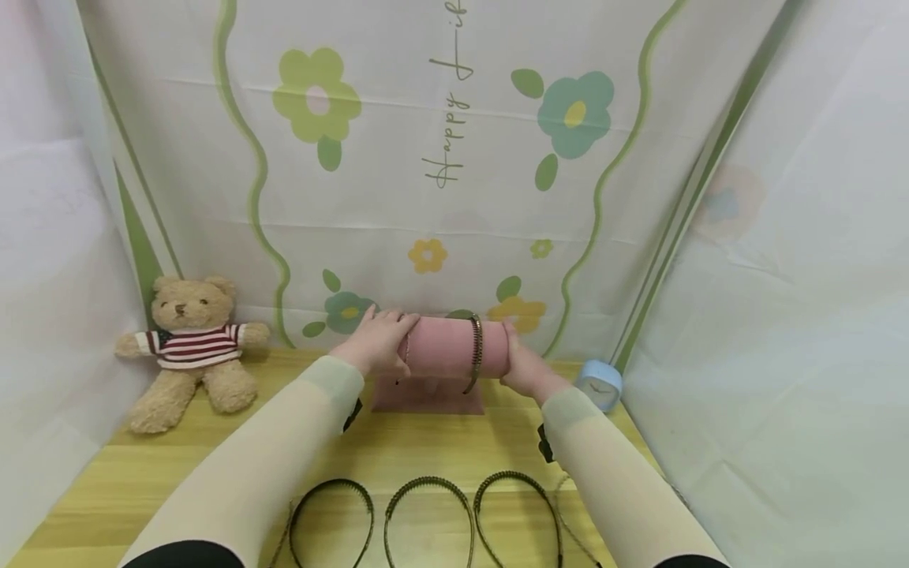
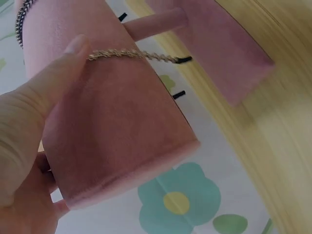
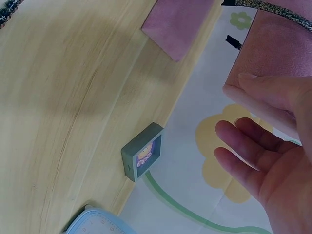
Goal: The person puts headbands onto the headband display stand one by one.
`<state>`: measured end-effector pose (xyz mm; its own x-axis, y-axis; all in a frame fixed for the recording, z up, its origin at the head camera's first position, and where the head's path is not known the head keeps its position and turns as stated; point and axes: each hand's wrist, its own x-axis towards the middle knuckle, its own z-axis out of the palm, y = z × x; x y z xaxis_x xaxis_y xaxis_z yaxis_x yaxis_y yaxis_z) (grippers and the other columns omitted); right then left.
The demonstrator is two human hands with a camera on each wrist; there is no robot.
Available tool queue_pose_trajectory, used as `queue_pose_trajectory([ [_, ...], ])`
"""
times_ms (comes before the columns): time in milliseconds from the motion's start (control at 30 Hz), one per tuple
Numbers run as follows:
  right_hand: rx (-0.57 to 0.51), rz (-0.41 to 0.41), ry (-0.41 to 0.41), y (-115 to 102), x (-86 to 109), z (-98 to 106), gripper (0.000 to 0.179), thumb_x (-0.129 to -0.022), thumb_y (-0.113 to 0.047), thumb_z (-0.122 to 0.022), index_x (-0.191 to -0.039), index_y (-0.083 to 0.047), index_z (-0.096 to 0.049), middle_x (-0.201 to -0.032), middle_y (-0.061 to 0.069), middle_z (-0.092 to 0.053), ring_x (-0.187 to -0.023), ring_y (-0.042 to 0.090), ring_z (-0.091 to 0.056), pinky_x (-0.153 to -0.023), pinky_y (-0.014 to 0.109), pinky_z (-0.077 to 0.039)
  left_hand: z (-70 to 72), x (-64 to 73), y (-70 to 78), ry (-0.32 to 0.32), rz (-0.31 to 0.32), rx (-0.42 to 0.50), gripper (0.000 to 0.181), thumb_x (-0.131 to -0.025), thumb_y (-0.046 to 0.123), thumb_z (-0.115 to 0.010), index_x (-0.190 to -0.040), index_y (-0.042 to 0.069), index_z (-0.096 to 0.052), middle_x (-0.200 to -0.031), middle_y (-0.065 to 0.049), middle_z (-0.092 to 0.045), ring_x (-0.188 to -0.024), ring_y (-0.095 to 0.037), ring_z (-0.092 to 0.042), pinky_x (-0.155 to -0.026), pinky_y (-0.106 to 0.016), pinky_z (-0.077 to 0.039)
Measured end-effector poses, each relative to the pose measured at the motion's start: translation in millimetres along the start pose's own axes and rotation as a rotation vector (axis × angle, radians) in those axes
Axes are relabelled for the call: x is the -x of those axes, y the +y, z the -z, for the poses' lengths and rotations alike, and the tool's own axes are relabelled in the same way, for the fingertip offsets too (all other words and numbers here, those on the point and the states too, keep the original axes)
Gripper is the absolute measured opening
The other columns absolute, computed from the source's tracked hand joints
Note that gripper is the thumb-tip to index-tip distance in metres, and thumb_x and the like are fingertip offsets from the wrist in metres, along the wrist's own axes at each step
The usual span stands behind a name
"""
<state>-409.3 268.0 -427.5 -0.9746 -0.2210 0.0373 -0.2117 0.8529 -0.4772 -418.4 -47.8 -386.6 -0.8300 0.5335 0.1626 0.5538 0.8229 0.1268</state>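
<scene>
A pink velvety display stand [image 1: 442, 347], a roll on a post and flat base [image 1: 426, 398], stands at the back. My left hand [image 1: 376, 341] grips its left end, thumb in front over a twisted gold headband [image 2: 119, 53] and fingers reaching behind. At the right end is my right hand [image 1: 529, 367]; its thumb [image 3: 273, 90] presses the roll's edge, while several fingers curl loosely below, apart from the roll. A dark beaded headband [image 1: 476, 355] loops over the roll right of centre. The right index finger is mostly hidden.
Several headbands [image 1: 428, 480] lie along the table's [image 1: 426, 450] near side. A teddy bear [image 1: 192, 347] sits at the left. Beyond my right arm is a blue clock [image 1: 600, 385], with a small dark green frame [image 3: 142, 151] close by. Printed cloth [image 1: 440, 213] hangs behind.
</scene>
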Motion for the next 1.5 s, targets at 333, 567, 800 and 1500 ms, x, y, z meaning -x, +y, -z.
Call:
queue_pose_trajectory([
  [333, -0.034, -0.050, -0.010, -1, 0.2, 1, 0.121, -0.082, 0.005, -0.071, -0.156, -0.029, 0.018, -0.115, 0.022, -0.062, -0.064, 0.023, -0.059, -0.061, 0.035, -0.049, -9.2, -13.2, 6.2, 0.065, 0.016, 0.025, 0.101, -0.063, 0.049, -0.089, -0.143, 0.008, -0.044, -0.141, -0.008, -0.051, -0.133, -0.029, -0.041, -0.115, -0.057, -0.012],
  [567, 0.000, -0.020, -0.001, -2, -0.4, 2, 0.118, -0.082, 0.003, -0.072, -0.157, -0.023, 0.016, -0.112, 0.020, -0.064, -0.070, 0.022, -0.061, -0.064, 0.036, -0.050, -9.6, -19.5, 11.2, 0.074, 0.000, 0.042, 0.083, -0.063, 0.048, -0.088, -0.126, 0.012, -0.048, -0.122, -0.005, -0.060, -0.122, -0.027, -0.051, -0.114, -0.055, -0.015],
  [800, -0.016, -0.019, -0.001, 0, -2.1, 2, 0.120, -0.082, 0.005, -0.072, -0.157, -0.025, 0.017, -0.112, 0.021, -0.063, -0.071, 0.022, -0.060, -0.064, 0.036, -0.050, -11.9, -27.1, 18.1, 0.058, 0.022, 0.072, 0.088, -0.063, 0.049, -0.089, -0.128, 0.012, -0.044, -0.121, -0.006, -0.060, -0.122, -0.028, -0.052, -0.116, -0.052, -0.015],
  [1500, -0.006, -0.046, 0.012, 0, -2.8, -2, 0.119, -0.082, 0.003, -0.072, -0.157, -0.028, 0.015, -0.119, 0.020, -0.062, -0.084, 0.025, -0.061, -0.075, 0.039, -0.050, -20.7, -54.2, 53.3, -0.010, -0.007, 0.144, 0.096, -0.067, 0.044, -0.088, -0.142, 0.014, -0.037, -0.132, 0.000, -0.057, -0.127, -0.017, -0.048, -0.116, -0.051, -0.012],
])
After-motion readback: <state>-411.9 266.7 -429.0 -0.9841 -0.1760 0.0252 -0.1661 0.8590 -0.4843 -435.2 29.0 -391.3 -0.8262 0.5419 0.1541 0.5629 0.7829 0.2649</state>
